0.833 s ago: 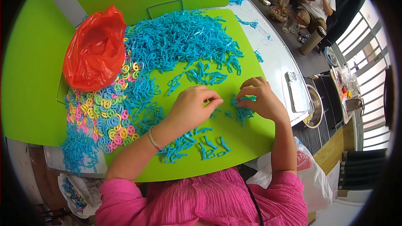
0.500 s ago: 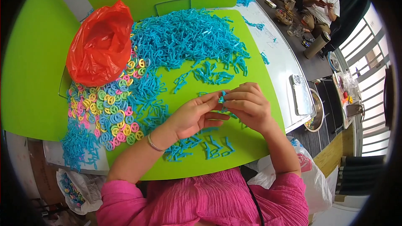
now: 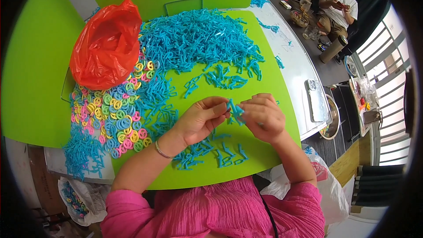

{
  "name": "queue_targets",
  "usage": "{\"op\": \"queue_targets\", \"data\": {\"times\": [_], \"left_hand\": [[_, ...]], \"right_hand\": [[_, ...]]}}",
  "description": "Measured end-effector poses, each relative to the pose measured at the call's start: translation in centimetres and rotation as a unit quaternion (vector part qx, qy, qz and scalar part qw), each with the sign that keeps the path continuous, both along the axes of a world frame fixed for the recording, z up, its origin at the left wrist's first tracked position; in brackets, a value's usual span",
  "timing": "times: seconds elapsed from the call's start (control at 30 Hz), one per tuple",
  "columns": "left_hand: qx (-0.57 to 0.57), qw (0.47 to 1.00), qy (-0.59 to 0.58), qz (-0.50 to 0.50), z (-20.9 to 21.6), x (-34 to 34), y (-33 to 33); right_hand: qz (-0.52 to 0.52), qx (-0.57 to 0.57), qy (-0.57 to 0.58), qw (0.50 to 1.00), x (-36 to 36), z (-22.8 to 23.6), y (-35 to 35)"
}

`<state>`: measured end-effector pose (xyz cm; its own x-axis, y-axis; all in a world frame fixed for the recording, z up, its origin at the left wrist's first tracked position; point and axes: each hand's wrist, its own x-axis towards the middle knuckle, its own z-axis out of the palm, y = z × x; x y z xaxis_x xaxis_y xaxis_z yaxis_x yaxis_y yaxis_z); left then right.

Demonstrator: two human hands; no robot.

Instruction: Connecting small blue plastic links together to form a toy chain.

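Observation:
Over the front middle of the green board, my left hand pinches a small blue plastic piece between thumb and fingers. Close against it on the right is my right hand, its fingers curled and slightly blurred, gripping at another part of the blue plastic. Below my hands lie several loose blue plastic pieces, like thin frames with a stem. Beyond, a large heap of blue pieces covers the far part of the board.
A red plastic bag stands at the left, beside a pile of colourful small wheels. A phone lies on the white table edge at right. Further back are a thermos, a metal bowl and a seated person.
My hands have shifted slightly lower and a little apart. The blue piece now shows more between them, and my left fingers have curled in.

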<state>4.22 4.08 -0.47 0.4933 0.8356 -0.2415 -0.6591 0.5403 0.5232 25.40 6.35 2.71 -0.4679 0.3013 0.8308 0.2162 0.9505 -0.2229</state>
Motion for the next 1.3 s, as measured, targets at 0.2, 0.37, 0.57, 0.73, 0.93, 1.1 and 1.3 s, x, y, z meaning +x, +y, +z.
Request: {"op": "queue_targets", "data": {"times": [0.2, 0.37, 0.57, 0.73, 0.93, 1.1, 1.3], "left_hand": [[0.074, 0.997, 0.002, 0.018, 2.3, -1.9, 0.8], [0.197, 0.973, 0.101, 0.066, 3.0, -3.2, 1.5], [0.188, 0.971, 0.138, 0.061, 3.2, -3.4, 1.6], [0.186, 0.965, 0.178, 0.042, 2.8, -3.1, 1.6], [0.199, 0.951, 0.235, -0.005, 2.1, -2.0, 1.3], [0.207, 0.931, 0.299, -0.030, 2.1, -1.0, 0.9], [0.211, 0.924, 0.318, -0.020, 1.8, -0.3, 0.4]], "right_hand": [[-0.178, -0.189, -0.116, 0.959, 0.6, -1.3, 1.1], [-0.154, -0.158, -0.264, 0.939, 0.2, -1.9, -0.3], [-0.116, -0.248, -0.226, 0.935, 0.6, -2.3, 0.1], [-0.134, -0.369, -0.121, 0.912, 0.8, -1.1, 0.3], [0.054, -0.658, 0.152, 0.736, 2.1, -1.1, 1.9], [0.229, -0.755, 0.220, 0.574, 1.7, -2.8, 1.5], [0.231, -0.791, 0.244, 0.512, 0.8, -2.6, 0.7]]}}
